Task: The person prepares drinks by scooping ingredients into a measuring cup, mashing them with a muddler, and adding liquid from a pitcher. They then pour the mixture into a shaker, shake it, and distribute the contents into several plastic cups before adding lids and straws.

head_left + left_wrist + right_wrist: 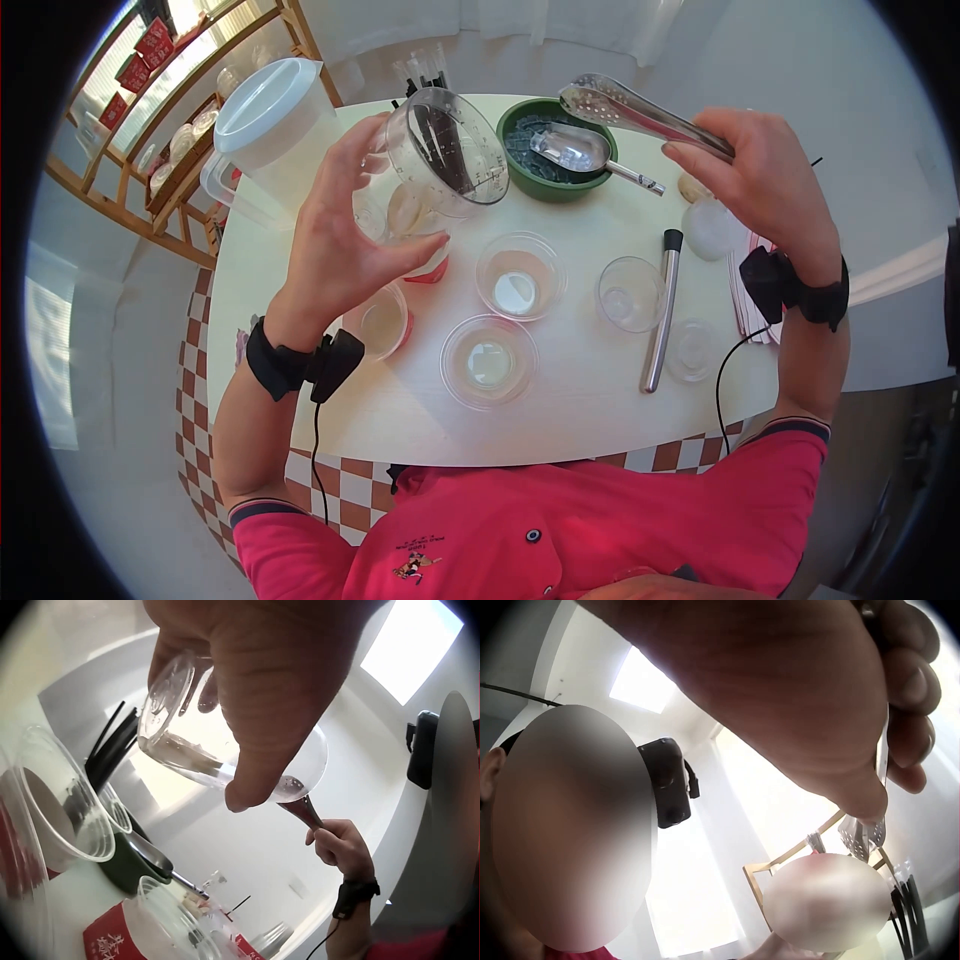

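Observation:
My left hand [335,220] holds a clear plastic cup [447,155] with dark markings, tipped on its side above the table. In the left wrist view the thumb lies along the wall of the cup [176,750]. My right hand [760,165] grips the handle of perforated metal tongs [640,110], whose holed end reaches left over a green bowl [515,165]. A metal scoop [575,148] rests in that bowl, its handle over the rim. Two clear tubs [520,275] [490,362] stand on the table in front.
A lidded pitcher [275,130] stands at the left, black straws [425,80] at the back. Red-and-white paper cups [385,325] are near my left forearm. On the right lie a muddler [662,310], a clear cup [630,293] and a small clear lid [692,350]. A wooden shelf [185,225] stands beyond.

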A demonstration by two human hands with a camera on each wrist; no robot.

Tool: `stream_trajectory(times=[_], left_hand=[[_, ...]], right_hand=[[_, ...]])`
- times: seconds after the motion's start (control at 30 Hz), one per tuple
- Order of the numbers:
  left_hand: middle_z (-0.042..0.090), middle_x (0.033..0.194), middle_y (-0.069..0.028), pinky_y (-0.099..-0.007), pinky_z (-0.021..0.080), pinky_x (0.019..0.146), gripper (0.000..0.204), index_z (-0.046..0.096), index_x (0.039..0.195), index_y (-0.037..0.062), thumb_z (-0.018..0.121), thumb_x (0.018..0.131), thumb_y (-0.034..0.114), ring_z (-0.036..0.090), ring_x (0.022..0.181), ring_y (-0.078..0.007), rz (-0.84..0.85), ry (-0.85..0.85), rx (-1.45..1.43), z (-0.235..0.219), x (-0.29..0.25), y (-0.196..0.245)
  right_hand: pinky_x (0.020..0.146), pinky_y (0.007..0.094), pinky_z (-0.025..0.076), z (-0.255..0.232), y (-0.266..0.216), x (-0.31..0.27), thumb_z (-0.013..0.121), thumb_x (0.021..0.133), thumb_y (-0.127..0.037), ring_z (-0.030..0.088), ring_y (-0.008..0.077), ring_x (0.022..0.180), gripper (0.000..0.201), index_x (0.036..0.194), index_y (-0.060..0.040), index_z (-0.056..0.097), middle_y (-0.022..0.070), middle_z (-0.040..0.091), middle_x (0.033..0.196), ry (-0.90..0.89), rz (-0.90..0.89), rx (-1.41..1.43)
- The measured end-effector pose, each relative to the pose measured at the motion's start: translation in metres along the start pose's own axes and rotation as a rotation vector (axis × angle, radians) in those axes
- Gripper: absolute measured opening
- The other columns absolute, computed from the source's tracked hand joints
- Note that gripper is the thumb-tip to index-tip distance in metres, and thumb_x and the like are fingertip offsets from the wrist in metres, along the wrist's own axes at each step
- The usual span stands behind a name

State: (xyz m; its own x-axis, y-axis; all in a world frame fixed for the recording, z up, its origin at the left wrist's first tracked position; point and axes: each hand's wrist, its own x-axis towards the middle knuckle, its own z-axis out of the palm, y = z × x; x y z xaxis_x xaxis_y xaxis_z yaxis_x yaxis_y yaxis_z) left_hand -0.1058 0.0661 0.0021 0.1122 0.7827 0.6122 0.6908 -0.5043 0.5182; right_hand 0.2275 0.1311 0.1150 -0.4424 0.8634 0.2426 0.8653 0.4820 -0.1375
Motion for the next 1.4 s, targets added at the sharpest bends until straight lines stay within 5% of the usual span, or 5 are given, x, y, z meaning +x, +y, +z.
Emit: stream_trajectory(times=[0.2, 0.43, 0.63, 0.87, 1.4], left_hand=[[0.058, 0.129, -0.0118, -0.0402, 0.053, 0.093, 0.097, 0.044, 0.144, 0.0090, 0.092, 0.060, 0.016, 0.062, 0.108, -0.0268, 0.010, -0.002, -0.021, -0.001, -0.001, 0.004], [0.056, 0.136, -0.0156, -0.0410, 0.046, 0.105, 0.100, 0.039, 0.146, 0.0050, 0.092, 0.062, 0.014, 0.058, 0.125, -0.0269, 0.031, -0.109, 0.060, -0.012, 0.011, 0.010], [0.057, 0.131, -0.0136, -0.0393, 0.053, 0.096, 0.098, 0.044, 0.143, 0.0069, 0.092, 0.059, 0.014, 0.061, 0.113, -0.0281, 0.169, -0.104, 0.043, 0.010, 0.046, 0.013], [0.058, 0.131, -0.0171, -0.0422, 0.053, 0.094, 0.096, 0.040, 0.145, 0.0086, 0.090, 0.065, 0.027, 0.063, 0.109, -0.0317, 0.217, -0.270, 0.007, 0.071, 0.114, 0.032], [0.060, 0.126, -0.0191, -0.0458, 0.049, 0.099, 0.091, 0.043, 0.141, 0.0105, 0.089, 0.065, 0.028, 0.058, 0.118, -0.0400, 0.466, -0.587, 0.323, 0.242, 0.224, 0.087]], right_hand=[[0.063, 0.0444, 0.050, 0.093, 0.044, 0.040, 0.071, 0.084, -0.039, 0.065, 0.0352, 0.066, 0.040, 0.082, 0.0011, 0.071, 0.0184, 0.065, 0.068, -0.147, 0.047, -0.134], [0.060, 0.0400, 0.048, 0.063, 0.052, 0.008, 0.072, 0.082, -0.045, 0.063, 0.0312, 0.063, 0.046, 0.079, 0.0010, 0.069, 0.0175, 0.063, 0.065, 0.017, 0.201, 0.159], [0.056, 0.0260, 0.035, 0.048, 0.090, -0.098, 0.074, 0.089, -0.033, 0.046, 0.0066, 0.063, 0.037, 0.099, 0.0027, 0.070, -0.0029, 0.055, 0.069, 0.291, 0.487, 0.563], [0.053, 0.0226, 0.033, 0.070, 0.111, -0.180, 0.076, 0.089, -0.030, 0.045, 0.0035, 0.061, 0.036, 0.102, 0.0026, 0.069, -0.0054, 0.055, 0.069, 0.425, 0.671, 0.672], [0.050, 0.0251, 0.036, 0.138, 0.183, -0.172, 0.083, 0.081, -0.022, 0.040, 0.0074, 0.051, 0.033, 0.102, -0.0012, 0.069, -0.0013, 0.043, 0.058, 0.873, 0.642, 0.424]])
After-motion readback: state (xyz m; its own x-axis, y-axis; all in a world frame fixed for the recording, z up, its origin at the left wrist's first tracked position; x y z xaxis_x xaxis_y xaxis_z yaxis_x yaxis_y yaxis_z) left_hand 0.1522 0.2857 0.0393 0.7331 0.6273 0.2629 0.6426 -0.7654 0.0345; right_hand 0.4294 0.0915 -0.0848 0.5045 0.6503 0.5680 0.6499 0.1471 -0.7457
